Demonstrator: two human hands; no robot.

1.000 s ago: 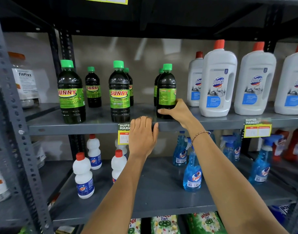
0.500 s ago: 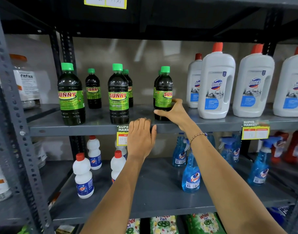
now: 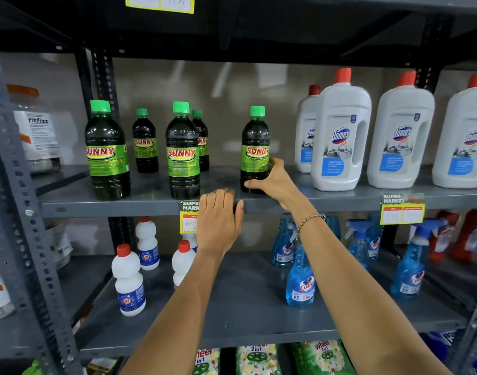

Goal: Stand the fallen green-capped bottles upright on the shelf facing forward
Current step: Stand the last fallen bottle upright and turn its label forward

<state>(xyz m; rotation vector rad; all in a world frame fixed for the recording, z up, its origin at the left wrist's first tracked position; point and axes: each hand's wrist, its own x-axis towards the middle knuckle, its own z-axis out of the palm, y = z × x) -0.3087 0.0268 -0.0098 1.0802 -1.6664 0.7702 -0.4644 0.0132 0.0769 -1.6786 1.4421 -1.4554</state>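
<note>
Several dark green-capped SUNNY bottles stand upright on the grey metal shelf (image 3: 150, 204). The right-hand bottle (image 3: 255, 142) shows its label to the front, and my right hand (image 3: 275, 181) grips its lower body from the right side. Left of it stand a front bottle (image 3: 182, 150) and another front bottle (image 3: 107, 150), both label-forward, with two smaller-looking ones (image 3: 145, 142) behind them. My left hand (image 3: 219, 220) rests flat over the shelf's front lip, fingers together, holding nothing.
Large white Domex jugs (image 3: 340, 136) stand just right of the held bottle. Price tags (image 3: 188, 217) hang on the shelf lip. Below are white red-capped bottles (image 3: 129, 280) and blue spray bottles (image 3: 299, 277). A perforated upright (image 3: 23, 212) frames the left side.
My right hand has turned the right-hand bottle, so its SUNNY label now faces forward instead of sideways. The bottle behind it is now hidden. My left hand stayed on the shelf lip.
</note>
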